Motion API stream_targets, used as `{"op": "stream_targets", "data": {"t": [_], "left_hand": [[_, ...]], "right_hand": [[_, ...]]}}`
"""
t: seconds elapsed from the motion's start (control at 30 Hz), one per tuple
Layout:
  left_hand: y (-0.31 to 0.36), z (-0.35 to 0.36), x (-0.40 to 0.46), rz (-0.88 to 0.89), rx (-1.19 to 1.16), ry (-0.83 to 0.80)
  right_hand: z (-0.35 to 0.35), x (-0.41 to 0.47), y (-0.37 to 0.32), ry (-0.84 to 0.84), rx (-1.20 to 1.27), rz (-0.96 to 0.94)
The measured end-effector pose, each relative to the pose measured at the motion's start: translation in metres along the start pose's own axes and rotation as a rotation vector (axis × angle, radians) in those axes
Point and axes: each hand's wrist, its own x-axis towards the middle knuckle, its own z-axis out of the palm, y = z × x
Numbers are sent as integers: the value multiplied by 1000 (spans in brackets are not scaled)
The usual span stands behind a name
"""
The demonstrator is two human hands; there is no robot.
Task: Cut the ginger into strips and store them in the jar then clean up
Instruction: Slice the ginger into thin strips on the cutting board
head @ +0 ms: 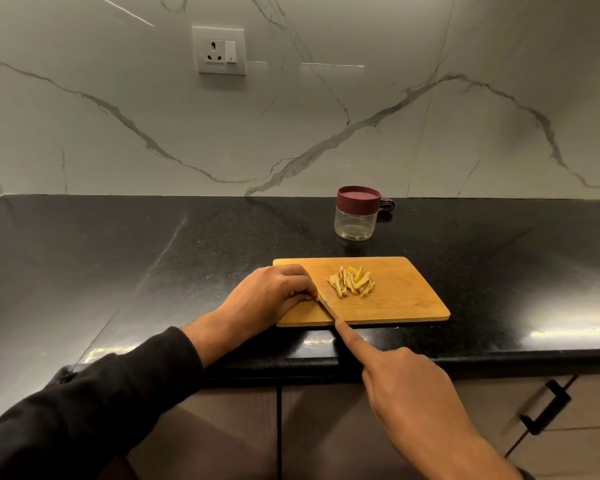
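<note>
Your left hand [278,292] pinches one ginger bit [322,298]. Your right hand [406,386] grips one knife [328,308]. One jar [356,213], one board [406,299], one strip pile [352,281].

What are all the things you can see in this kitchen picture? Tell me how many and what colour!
cutting board: one, light wood, on the black counter near its front edge
ginger strips: one small pile, yellow-tan, middle of the cutting board
ginger piece: one, yellow, under the left fingertips, mostly hidden
knife: one, thin blade, slanting across the board's front left
jar: one, clear with maroon lid on, behind the board
dark object: one, behind the jar, unclear what
counter: one, black
wall socket: one, white, on the marble wall
left hand: one, black sleeve, holding the ginger piece
right hand: one, gripping the knife, forefinger along it
</note>
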Motion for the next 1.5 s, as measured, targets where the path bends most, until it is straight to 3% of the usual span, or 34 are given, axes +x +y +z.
{"op": "stream_targets", "data": {"t": [0.6, 0.8, 1.13, 1.5], "left_hand": [[-4, 4, 4, 28, 72, -127], [-2, 2, 2, -17, -17, -23], [-1, 0, 1, 7, 10, -12], [0, -1, 1, -4, -13, -11]], "right_hand": [[-2, -2, -2, -17, 10, -10], [0, -2, 0, 6, 39, -13], [2, 15, 2, 51, 276, -34], [-4, 37, -10, 69, 233, -80]]}}
